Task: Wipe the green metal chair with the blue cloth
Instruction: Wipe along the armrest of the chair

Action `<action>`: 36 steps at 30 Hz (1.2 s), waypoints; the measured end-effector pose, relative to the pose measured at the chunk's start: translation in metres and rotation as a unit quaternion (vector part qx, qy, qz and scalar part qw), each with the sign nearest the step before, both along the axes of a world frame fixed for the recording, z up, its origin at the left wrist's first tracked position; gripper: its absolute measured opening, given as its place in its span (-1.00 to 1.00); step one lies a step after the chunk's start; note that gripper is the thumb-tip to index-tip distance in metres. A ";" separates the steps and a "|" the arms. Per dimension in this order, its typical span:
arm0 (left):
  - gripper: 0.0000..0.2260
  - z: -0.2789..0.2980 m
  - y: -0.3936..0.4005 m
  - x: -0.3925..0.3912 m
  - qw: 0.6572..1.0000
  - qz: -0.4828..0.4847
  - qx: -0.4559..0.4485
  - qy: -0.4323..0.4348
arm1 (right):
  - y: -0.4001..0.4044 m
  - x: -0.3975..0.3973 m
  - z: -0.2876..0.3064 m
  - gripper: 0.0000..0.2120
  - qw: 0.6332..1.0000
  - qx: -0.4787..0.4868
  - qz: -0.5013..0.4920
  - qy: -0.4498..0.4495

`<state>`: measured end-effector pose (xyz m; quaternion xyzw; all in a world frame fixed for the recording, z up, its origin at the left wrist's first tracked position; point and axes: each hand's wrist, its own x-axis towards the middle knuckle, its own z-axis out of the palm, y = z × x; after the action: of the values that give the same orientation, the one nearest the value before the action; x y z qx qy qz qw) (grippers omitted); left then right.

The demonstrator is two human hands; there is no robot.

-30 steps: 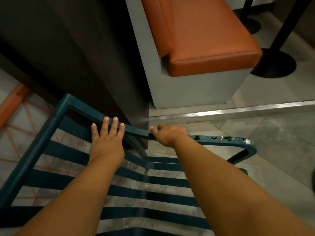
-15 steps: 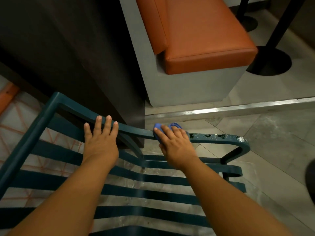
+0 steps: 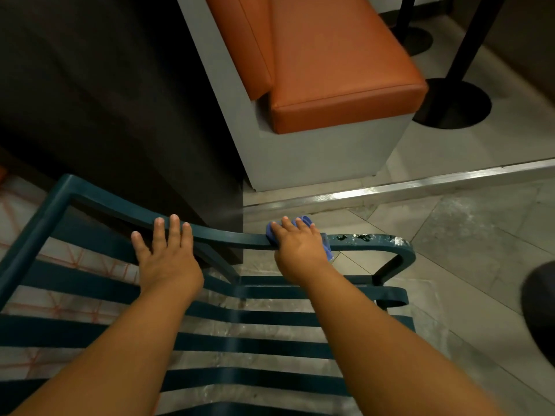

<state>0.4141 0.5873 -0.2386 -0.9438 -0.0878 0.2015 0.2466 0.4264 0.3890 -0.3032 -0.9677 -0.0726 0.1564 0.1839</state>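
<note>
Looking down, head view: a person's two bare forearms reach from 6 o'clock up to the top rail of a chair [image 3: 228, 234].
Chair: dark green metal, seen from above; its slats run across the lower half of the picture, and the curved top rail spans from 9 o'clock to 3 o'clock.
Left hand [image 3: 168, 259]: lies flat on the rail a little toward 9 o'clock from centre, fingers [image 3: 174, 228] straight and slightly apart, tips over the far edge, gripping nothing.
Right hand [image 3: 300, 250]: sits on the rail just toward 3 o'clock from centre, fingers bent over the cloth [image 3: 303, 222] and pressing it onto the rail.
Cloth: blue, bunched under the right hand; a fold shows past the fingertips at the hand's 12 o'clock and a strip at its 3 o'clock side.
Rail end: toward 3 o'clock from the cloth, the rail carries dark spots [image 3: 354, 237] and a pale chipped patch [image 3: 398, 241] near the bend; the cloth is beside the spots, not touching them.
Bench [image 3: 336, 70]: orange cushion on a grey base, at 12 to 1 o'clock, well apart from the chair.
Panel [image 3: 105, 100]: a dark wall surface at 10 to 11 o'clock, behind the rail.
Floor [image 3: 480, 235]: grey tiles at 3 o'clock, with a metal strip [image 3: 420, 187] crossing it; two black round stand bases [image 3: 453, 103] at 2 o'clock.
</note>
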 end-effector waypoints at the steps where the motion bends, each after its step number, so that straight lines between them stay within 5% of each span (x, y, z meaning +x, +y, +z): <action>1: -0.13 -0.003 -0.006 -0.004 1.000 -0.012 -0.017 0.001 | 0.009 0.004 0.001 -0.29 1.000 -0.004 -0.014 0.010; 9: -0.17 -0.026 -0.048 -0.013 0.990 -0.088 -0.100 0.043 | -0.015 -0.042 -0.022 -0.28 0.988 0.008 0.108 -0.108; 15: -0.18 -0.024 -0.055 -0.003 0.991 -0.066 -0.084 0.086 | 0.013 -0.017 -0.008 -0.30 0.999 0.002 -0.015 -0.040; 23: -0.13 -0.026 -0.061 -0.001 0.991 -0.044 -0.087 0.090 | -0.001 -0.020 -0.014 -0.33 0.994 0.034 0.084 -0.055; 36: -0.13 -0.028 -0.060 -0.002 0.991 -0.045 -0.096 0.082 | 0.012 -0.005 -0.005 -0.25 0.996 -0.055 0.067 -0.018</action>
<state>0.4118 0.5273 -0.2666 -0.9464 -0.0048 0.2743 0.1704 0.4211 0.4008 -0.3081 -0.9720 -0.1315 0.1545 0.1186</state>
